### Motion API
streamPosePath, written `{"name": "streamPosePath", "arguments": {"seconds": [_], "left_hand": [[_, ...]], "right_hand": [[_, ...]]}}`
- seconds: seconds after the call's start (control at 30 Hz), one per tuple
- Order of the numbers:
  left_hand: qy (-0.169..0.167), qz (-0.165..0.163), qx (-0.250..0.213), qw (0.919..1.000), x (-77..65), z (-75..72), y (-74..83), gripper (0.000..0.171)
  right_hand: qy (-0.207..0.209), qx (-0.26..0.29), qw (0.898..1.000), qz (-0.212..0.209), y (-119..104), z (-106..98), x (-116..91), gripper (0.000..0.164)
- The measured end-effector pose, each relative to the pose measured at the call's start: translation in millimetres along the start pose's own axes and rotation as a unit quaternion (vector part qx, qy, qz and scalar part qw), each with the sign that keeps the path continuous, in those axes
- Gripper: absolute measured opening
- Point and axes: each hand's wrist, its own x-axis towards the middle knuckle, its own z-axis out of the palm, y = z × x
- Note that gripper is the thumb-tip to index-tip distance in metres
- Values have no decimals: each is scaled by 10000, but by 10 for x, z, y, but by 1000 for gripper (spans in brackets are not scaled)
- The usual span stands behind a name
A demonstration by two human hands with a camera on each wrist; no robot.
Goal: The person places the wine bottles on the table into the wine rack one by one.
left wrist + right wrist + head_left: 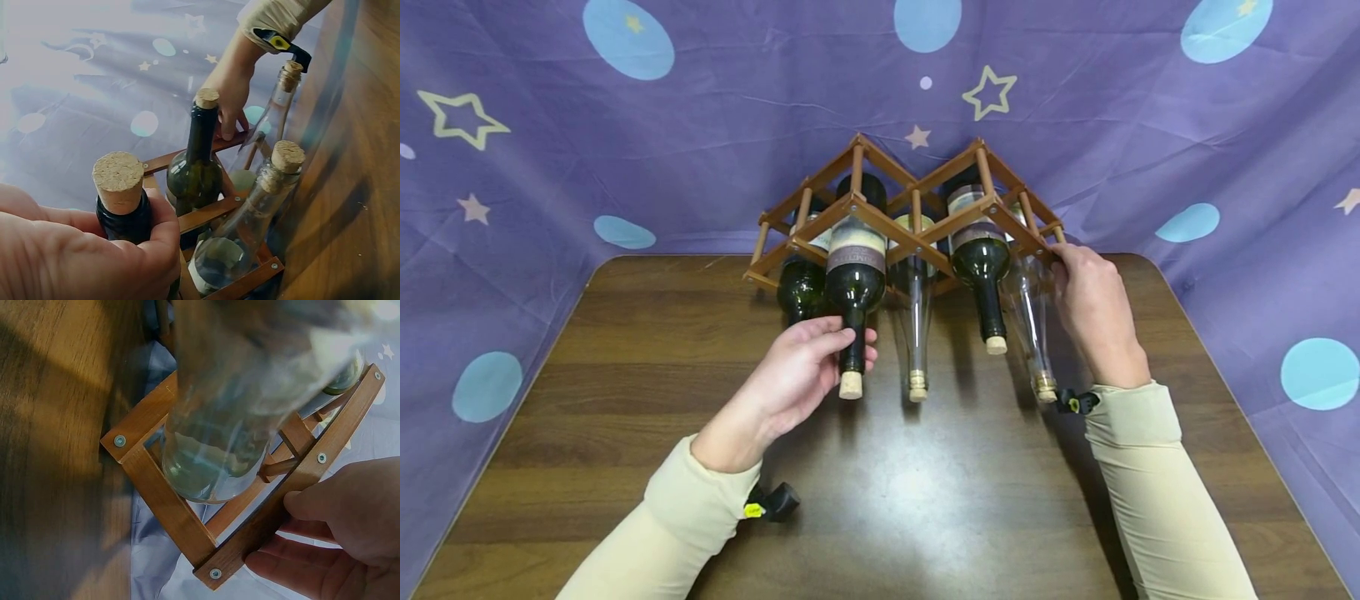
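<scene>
A folding wooden wine rack (pixel 955 226) stands on the table with several corked bottles lying in it, necks toward me. My left hand (pixel 797 367) grips the neck of a dark wine bottle (pixel 856 283) in the left peak of the rack; its cork (pixel 119 178) pokes out above the fingers in the left wrist view. At the rack's right end, my right hand (pixel 1096 304) pinches the outer wooden slat (pixel 262 519) between thumb and fingers. Beside that hand lies a clear glass bottle (pixel 1032 312), which looms blurred in the right wrist view.
Another dark bottle (pixel 988 267) sits in the right peak, a clear bottle (pixel 917 325) in the middle, and a dark green bottle (pixel 801 287) at the left. Behind the brown table (pixel 647 350) hangs a purple cloth (pixel 760 108) with stars and dots.
</scene>
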Motion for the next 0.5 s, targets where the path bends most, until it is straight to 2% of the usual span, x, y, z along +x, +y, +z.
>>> {"name": "streamPosePath", "arguments": {"seconds": [0.2, 0.5], "left_hand": [[8, -5, -172, 9999, 31, -18, 40, 23], [56, -27, -299, 9995, 105, -61, 40, 25]], "right_hand": [[-13, -12, 10000, 31, 0, -5, -7, 24], [-13, -50, 10000, 34, 25, -5, -19, 24]]}}
